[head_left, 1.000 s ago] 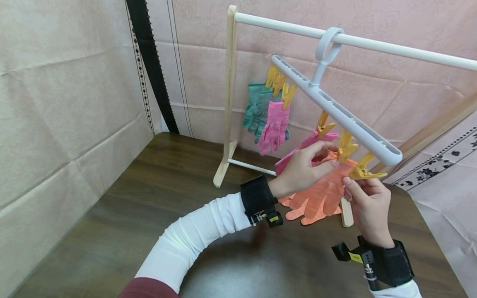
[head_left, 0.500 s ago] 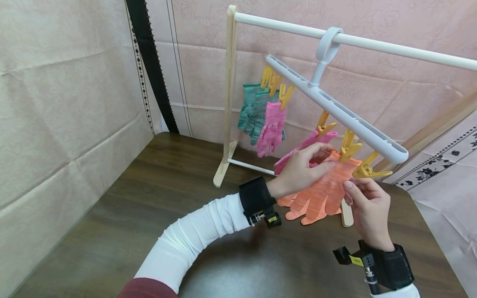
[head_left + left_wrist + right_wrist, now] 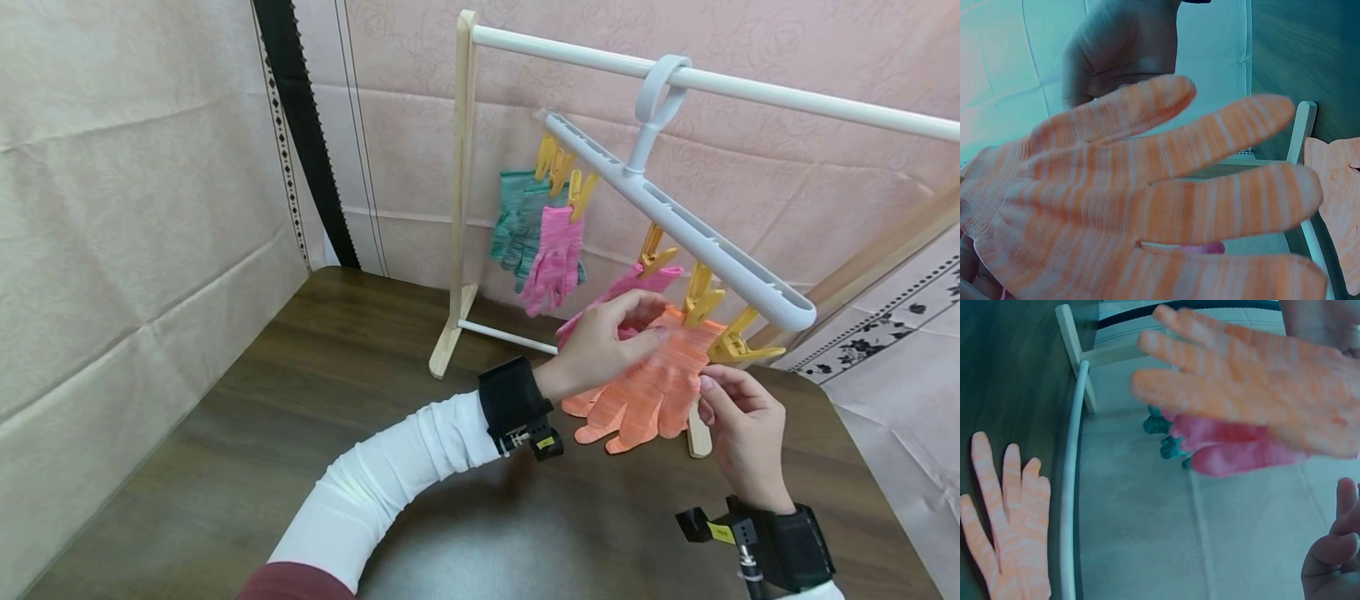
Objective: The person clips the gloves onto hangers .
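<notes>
My left hand (image 3: 600, 342) pinches the cuff of an orange knit glove (image 3: 652, 387) between thumb and fingers. The glove hangs with its fingers pointing down to the left. At its right edge, my right hand (image 3: 746, 425) pinches the fabric with thumb and forefinger, just below a yellow clip (image 3: 737, 337). Another yellow clip (image 3: 701, 300) overlaps the top of the cuff; whether it grips the fabric I cannot tell. Both clips hang from a pale blue hanger (image 3: 675, 212). A second orange glove (image 3: 1022, 531) lies on the table in the right wrist view.
The hanger's hook loops over the white rail (image 3: 555, 48) of a wooden stand (image 3: 463, 167). Green gloves (image 3: 513, 217) and a pink glove (image 3: 553, 258) hang at its far end. Another pink glove (image 3: 652, 282) hangs behind my left hand. A brown table (image 3: 337, 358) lies below.
My right hand has slid slightly down, away from the near clip, along the glove's edge. The hanger has swung a little and back. My left hand keeps its pinch on the cuff.
</notes>
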Demonstrator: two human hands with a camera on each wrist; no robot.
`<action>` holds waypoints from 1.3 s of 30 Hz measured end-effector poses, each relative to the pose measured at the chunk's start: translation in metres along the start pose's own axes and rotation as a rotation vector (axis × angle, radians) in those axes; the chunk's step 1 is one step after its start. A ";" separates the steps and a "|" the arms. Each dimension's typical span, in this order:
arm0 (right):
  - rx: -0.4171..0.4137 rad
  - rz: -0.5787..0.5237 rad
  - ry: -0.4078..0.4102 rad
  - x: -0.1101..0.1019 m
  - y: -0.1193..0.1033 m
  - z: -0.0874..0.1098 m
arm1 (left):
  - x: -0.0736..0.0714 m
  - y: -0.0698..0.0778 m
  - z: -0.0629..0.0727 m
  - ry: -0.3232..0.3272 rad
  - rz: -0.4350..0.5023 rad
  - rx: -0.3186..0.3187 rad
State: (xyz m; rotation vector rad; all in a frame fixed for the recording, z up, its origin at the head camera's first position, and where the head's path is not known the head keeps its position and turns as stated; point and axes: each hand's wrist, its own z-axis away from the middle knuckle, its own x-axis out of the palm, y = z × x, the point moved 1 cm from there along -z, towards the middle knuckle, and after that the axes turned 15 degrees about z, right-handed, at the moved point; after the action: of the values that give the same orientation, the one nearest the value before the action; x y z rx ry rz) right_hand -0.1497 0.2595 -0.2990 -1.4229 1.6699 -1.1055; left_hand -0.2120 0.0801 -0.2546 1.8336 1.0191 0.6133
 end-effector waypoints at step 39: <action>0.248 0.409 -0.058 -0.031 0.044 0.001 | -0.006 -0.011 0.009 -0.059 -0.063 0.036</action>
State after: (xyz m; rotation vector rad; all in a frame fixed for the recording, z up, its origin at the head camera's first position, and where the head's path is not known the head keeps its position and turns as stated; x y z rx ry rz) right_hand -0.1615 0.2914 -0.3409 -0.8982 1.6243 -0.9844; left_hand -0.2128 0.0736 -0.2680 1.8337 1.0500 0.5028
